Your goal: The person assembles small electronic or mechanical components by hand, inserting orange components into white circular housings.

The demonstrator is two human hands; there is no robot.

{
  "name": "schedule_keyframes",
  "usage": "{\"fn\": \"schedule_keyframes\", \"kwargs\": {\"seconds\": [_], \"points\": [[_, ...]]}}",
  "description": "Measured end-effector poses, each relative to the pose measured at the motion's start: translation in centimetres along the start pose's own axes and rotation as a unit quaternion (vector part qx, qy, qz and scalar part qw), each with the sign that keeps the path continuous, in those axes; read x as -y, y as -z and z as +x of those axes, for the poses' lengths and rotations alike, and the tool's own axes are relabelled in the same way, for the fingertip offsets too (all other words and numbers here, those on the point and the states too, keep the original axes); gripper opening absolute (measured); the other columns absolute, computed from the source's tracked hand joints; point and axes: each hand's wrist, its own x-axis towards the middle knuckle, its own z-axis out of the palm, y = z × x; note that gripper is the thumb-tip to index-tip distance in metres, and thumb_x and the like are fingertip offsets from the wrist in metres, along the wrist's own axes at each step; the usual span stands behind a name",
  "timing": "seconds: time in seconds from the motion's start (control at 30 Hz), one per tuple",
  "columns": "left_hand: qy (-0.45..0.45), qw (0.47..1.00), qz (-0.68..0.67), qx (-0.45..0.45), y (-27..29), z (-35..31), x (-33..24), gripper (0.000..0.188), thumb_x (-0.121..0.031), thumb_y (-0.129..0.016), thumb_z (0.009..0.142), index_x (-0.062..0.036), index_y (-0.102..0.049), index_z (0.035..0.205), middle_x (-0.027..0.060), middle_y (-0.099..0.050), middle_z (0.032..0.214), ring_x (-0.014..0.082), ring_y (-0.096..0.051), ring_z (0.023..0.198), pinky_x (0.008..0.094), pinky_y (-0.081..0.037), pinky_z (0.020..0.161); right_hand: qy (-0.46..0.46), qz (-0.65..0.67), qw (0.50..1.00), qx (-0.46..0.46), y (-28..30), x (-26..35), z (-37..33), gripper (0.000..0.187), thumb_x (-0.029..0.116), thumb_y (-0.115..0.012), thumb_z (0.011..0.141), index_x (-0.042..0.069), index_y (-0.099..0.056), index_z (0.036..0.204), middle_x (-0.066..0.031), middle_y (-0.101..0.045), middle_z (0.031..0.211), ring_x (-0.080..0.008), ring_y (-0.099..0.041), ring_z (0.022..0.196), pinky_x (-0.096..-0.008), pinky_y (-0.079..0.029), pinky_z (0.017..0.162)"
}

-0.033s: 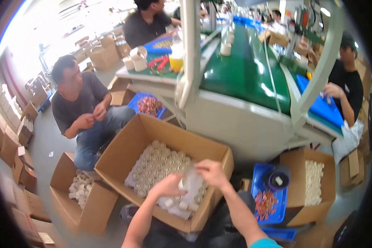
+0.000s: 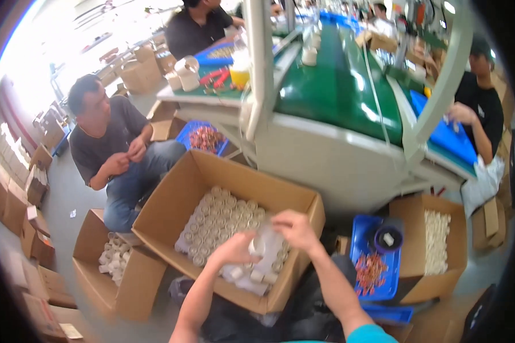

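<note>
Over the near part of a large cardboard carton [image 2: 171,197], my left hand [image 2: 233,250] is closed around a white, round cup-like part [image 2: 256,247], its open end showing. To its right, my right hand [image 2: 296,230] has its fingertips pinched together just above that part. Blur hides what, if anything, those fingertips hold. Inside the carton, many white ring-topped parts [image 2: 220,214] stand upright in close rows on a pale sheet. Several more white parts [image 2: 260,278] lie on their sides by the carton's near wall, below my hands.
On my right are a blue tray [image 2: 357,237] with small red pieces and a dark round container [image 2: 385,239], beside a carton [image 2: 415,288] of white parts. Another carton [image 2: 140,286] stands left, near a seated co-worker [image 2: 106,123]. Ahead is a green conveyor [image 2: 332,91] with a pale frame.
The whole view has shifted slightly. My hands stay over the carton in nearly the same pose, the left still round the white cup-like part.
</note>
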Motion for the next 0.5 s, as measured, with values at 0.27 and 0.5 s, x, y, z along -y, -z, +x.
{"fn": "schedule_keyframes", "kwargs": {"seconds": [0.27, 0.5], "points": [[-0.023, 0.963, -0.04, -0.267, -0.9, -0.5, 0.2, 0.059, -0.015, -0.089, 0.062, -0.0036, -0.06, 0.113, 0.0116, -0.061, 0.103, 0.0254, -0.062, 0.098, 0.0388, -0.05, 0.09, -0.027, 0.045, 0.993, -0.108, 0.9, -0.1, -0.3, 0.023, -0.003, -0.068, 0.078, -0.003, -0.07, 0.101, -0.0111, -0.068, 0.096, -0.0192, -0.068, 0.082, -0.0277, -0.054, 0.073], [-0.008, 0.923, -0.212, -0.32, -2.7, -0.4, -0.2, 0.06, -0.004, -0.085, 0.068, -0.0021, -0.055, 0.12, 0.0101, -0.063, 0.116, 0.0214, -0.064, 0.104, 0.0328, -0.051, 0.091, 0.037, 0.135, 0.977, -0.159, 0.2, 1.9, -2.5, 0.025, -0.013, -0.067, 0.077, -0.006, -0.069, 0.101, -0.0108, -0.065, 0.1, -0.0171, -0.066, 0.083, -0.0251, -0.056, 0.076]]}}
